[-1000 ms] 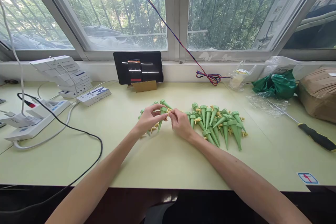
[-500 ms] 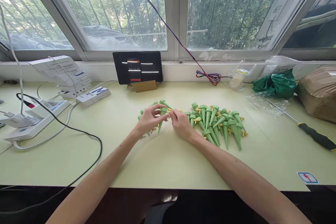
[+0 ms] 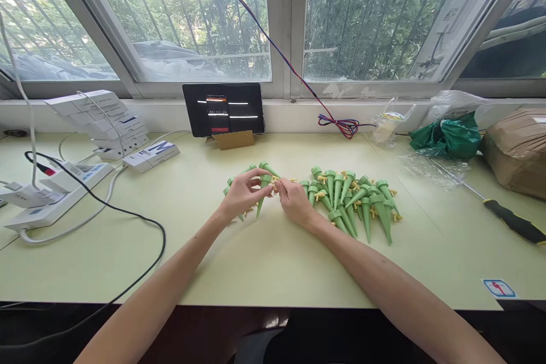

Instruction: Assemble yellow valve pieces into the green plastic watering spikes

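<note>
My left hand (image 3: 242,195) pinches a green cone-shaped plastic spike (image 3: 263,194) near its wide top, tip pointing down toward me. My right hand (image 3: 293,199) meets it from the right, fingers pinched on a small yellow fitting (image 3: 275,183) at the spike's top. Behind the left hand lies a small group of green spikes (image 3: 264,168). To the right of my right hand lies a larger pile of green spikes with yellow fittings (image 3: 356,200).
A pale green table (image 3: 273,261) runs under a window. A tablet with a phone (image 3: 223,109) stands at the back. Power strips and cables (image 3: 55,193) and stacked white boxes (image 3: 106,122) lie left. A screwdriver (image 3: 509,220), green bag (image 3: 447,136) and brown parcel (image 3: 518,151) lie right.
Both hands stay together at the same spike; the fingers shift only slightly. The phone's timer has counted up.
</note>
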Demonstrator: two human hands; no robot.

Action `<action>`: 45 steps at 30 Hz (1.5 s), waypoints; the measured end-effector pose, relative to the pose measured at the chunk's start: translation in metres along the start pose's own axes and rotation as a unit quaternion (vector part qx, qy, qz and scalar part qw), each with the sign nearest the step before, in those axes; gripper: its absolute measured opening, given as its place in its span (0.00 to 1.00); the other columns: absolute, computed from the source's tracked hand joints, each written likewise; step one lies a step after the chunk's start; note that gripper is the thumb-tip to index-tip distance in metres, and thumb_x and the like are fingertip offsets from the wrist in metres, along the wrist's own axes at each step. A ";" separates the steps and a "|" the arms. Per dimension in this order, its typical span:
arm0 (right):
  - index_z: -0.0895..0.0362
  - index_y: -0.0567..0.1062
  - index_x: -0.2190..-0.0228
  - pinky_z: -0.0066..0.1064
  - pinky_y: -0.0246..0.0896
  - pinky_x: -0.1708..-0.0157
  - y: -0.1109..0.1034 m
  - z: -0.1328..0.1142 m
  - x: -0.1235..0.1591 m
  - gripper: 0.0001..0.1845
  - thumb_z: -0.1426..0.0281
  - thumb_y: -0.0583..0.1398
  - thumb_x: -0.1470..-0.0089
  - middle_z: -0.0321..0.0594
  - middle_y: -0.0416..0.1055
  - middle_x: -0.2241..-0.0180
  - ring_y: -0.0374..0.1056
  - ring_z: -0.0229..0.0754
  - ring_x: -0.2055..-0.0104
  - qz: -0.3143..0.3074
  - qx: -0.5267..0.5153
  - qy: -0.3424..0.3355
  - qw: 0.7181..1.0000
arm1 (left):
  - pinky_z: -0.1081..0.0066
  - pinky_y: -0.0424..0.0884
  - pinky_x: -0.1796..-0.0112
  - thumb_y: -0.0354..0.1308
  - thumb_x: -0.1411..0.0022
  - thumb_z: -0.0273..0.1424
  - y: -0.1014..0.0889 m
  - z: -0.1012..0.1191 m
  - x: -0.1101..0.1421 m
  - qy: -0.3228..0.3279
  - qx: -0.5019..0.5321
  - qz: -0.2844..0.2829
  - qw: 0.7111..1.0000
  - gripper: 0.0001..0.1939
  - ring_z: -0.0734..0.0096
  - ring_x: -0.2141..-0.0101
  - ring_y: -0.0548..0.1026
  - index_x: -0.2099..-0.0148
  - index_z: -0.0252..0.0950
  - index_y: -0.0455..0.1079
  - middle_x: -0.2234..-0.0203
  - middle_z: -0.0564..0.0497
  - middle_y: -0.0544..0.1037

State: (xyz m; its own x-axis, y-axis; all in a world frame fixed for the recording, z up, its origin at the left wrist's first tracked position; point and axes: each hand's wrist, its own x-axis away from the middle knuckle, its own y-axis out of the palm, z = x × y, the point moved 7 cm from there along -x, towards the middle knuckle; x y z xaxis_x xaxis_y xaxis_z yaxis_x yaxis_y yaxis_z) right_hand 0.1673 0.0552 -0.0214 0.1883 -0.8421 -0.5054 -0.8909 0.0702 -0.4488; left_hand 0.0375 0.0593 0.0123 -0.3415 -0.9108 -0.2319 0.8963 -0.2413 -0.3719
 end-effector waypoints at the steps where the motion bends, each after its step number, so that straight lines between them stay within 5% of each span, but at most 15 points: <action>1: 0.54 0.65 0.73 0.30 0.52 0.71 0.000 0.000 0.000 0.20 0.60 0.45 0.33 0.37 0.69 0.75 0.61 0.38 0.75 -0.001 -0.004 0.000 1.000 | 0.64 0.80 0.65 0.66 0.44 0.40 0.000 0.000 0.000 -0.001 -0.001 0.001 1.000 0.19 0.63 0.68 0.81 0.53 0.36 0.72 0.68 0.48 0.80; 20: 0.56 0.69 0.66 0.28 0.57 0.71 -0.004 -0.008 0.002 0.10 0.65 0.51 0.36 0.37 0.71 0.72 0.63 0.37 0.74 0.011 -0.066 -0.004 0.998 | 0.62 0.81 0.65 0.66 0.45 0.42 -0.002 -0.001 0.000 -0.004 -0.002 0.014 1.000 0.20 0.62 0.68 0.81 0.54 0.37 0.72 0.71 0.51 0.77; 45: 0.54 0.65 0.73 0.31 0.55 0.67 -0.004 -0.004 0.001 0.16 0.64 0.48 0.33 0.33 0.65 0.81 0.62 0.39 0.74 0.009 -0.018 0.010 1.000 | 0.62 0.81 0.63 0.66 0.44 0.41 0.001 0.002 0.001 0.013 0.013 0.017 1.000 0.19 0.62 0.67 0.81 0.54 0.36 0.71 0.66 0.48 0.79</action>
State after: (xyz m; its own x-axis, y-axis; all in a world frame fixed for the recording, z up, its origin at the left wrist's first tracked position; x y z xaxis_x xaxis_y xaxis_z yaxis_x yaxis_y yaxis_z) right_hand 0.1693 0.0516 -0.0168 0.1642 -0.8512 -0.4984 -0.9082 0.0667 -0.4132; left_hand 0.0387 0.0575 0.0132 -0.3172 -0.9099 -0.2673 0.9148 -0.2192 -0.3393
